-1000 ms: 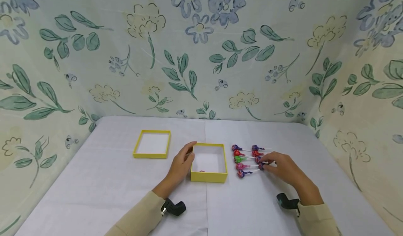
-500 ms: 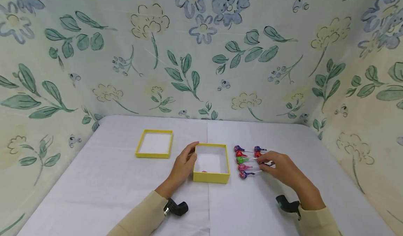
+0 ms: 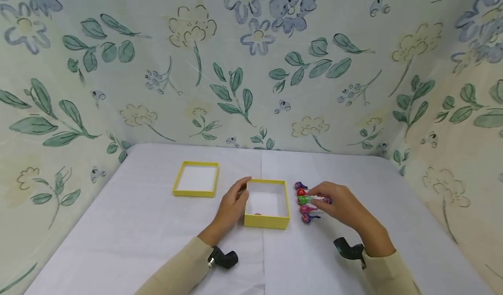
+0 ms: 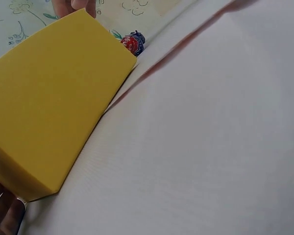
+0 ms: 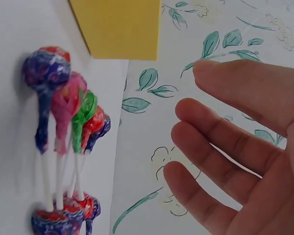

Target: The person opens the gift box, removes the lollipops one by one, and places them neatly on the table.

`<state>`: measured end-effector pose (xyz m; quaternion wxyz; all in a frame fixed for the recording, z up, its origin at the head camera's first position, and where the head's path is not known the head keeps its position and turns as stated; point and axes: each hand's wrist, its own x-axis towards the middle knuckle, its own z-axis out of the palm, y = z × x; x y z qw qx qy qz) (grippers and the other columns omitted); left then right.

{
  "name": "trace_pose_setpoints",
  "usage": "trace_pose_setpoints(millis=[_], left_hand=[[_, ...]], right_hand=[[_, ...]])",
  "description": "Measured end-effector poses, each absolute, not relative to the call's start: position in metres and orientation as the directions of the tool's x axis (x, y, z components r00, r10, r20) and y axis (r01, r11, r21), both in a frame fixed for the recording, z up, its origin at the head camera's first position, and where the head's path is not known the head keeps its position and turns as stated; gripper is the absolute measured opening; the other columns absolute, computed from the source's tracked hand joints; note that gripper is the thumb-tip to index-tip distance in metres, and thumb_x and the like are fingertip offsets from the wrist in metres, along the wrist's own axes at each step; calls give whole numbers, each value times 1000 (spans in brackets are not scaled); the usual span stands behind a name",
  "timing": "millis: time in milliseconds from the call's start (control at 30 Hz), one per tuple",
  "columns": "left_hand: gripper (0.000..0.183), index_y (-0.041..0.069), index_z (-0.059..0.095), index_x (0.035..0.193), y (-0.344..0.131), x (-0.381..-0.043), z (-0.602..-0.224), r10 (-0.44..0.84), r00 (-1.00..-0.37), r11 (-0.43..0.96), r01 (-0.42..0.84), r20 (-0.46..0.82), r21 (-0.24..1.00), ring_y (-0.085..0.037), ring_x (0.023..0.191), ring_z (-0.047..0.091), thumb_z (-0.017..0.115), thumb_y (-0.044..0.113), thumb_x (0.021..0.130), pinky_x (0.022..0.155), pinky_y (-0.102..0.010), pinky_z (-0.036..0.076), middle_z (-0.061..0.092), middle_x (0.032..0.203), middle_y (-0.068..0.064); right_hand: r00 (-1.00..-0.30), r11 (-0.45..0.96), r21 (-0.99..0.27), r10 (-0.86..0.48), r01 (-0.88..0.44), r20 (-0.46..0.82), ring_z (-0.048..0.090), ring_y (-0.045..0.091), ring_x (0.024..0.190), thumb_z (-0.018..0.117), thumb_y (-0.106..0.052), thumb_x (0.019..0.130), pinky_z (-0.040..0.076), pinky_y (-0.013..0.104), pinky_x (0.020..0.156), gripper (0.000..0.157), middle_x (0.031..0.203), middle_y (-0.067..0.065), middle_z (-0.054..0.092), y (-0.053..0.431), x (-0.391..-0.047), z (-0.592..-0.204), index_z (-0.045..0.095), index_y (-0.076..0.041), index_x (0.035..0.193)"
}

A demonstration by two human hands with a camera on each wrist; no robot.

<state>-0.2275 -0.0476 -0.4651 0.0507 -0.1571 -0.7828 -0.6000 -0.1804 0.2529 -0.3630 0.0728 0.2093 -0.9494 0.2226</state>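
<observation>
My left hand (image 3: pixel 232 203) holds the yellow open box (image 3: pixel 267 222) at its left side, fingers round the far corner. In the left wrist view its fingertips (image 4: pixel 9 210) show at the box's lower corner. A small reddish bit (image 3: pixel 258 214) peeks over the front wall inside. My right hand (image 3: pixel 338 202) hovers over the wrapped lollipops, thumb and fingers apart with nothing between them in the right wrist view. A green lollipop (image 3: pixel 301 200) lies by its fingertips, in a column with red, pink and purple-blue lollipops (image 3: pixel 305 218). More lollipops (image 5: pixel 51 225) lie partly hidden under that hand.
A shallow yellow lid (image 3: pixel 192 193) with a white inside lies to the left behind the box. White cloth (image 3: pixel 129 225) covers the table. Floral fabric (image 3: pixel 243 124) hangs behind and along the sides.
My right hand has moved left from the right-hand column of lollipops towards the green and red ones, and its fingers have spread. The left hand stays on the box. The head view shifts slightly.
</observation>
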Motion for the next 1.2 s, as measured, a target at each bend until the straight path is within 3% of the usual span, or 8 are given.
trace_pose_setpoints(millis=[133,300,433,567,800,967,1200], left_hand=[[42,30,48,141,-47,-230,-462,181,-943,230,315,278,921,-20,127,50,47,19,101,104,-38,44,49,140,3],[44,26,48,141,-49,-231,-459,183,-942,219,319,282,922,-22,126,51,50,16,99,103,-36,44,50,139,1],[45,22,46,143,-51,-231,-461,200,-932,215,341,301,915,-22,124,52,51,15,99,102,-35,46,51,138,-4],[45,21,45,144,-52,-232,-465,202,-932,216,343,302,914,-21,124,52,50,18,99,102,-33,45,50,138,0],[45,22,46,143,-53,-227,-468,188,-938,228,329,290,916,-20,124,52,50,18,99,102,-34,45,50,137,3],[45,23,46,143,-51,-225,-471,191,-939,233,326,286,916,-19,122,54,51,16,98,101,-33,46,52,137,0],[45,24,47,142,-48,-227,-471,198,-935,241,337,294,910,-20,121,55,52,18,98,100,-33,47,52,137,-1]], right_hand=[[-888,780,-423,-400,-460,228,63,20,94,75,-12,84,57,41,81,21,100,-1,68,239,-186,-354,73,-16,104],[-877,752,-454,-441,-478,193,61,12,96,74,-17,85,56,41,86,22,103,-7,67,218,-192,-348,72,-20,107],[-870,734,-477,-466,-483,162,59,11,95,73,-20,86,56,38,85,22,104,-10,66,203,-193,-347,71,-22,109],[-855,697,-524,-501,-490,133,61,16,95,73,-18,86,56,38,83,23,101,-11,66,188,-195,-349,71,-20,108],[-804,667,-560,-594,-491,-4,60,12,88,73,-15,86,54,24,77,24,104,1,69,165,-204,-358,71,-12,110],[-791,700,-560,-600,-443,-123,59,10,84,73,-12,85,53,22,74,18,96,-2,69,156,-211,-367,74,-14,103],[-796,783,-469,-557,-408,-237,56,10,75,74,-10,84,53,23,71,9,82,-9,65,145,-215,-368,76,-18,87]])
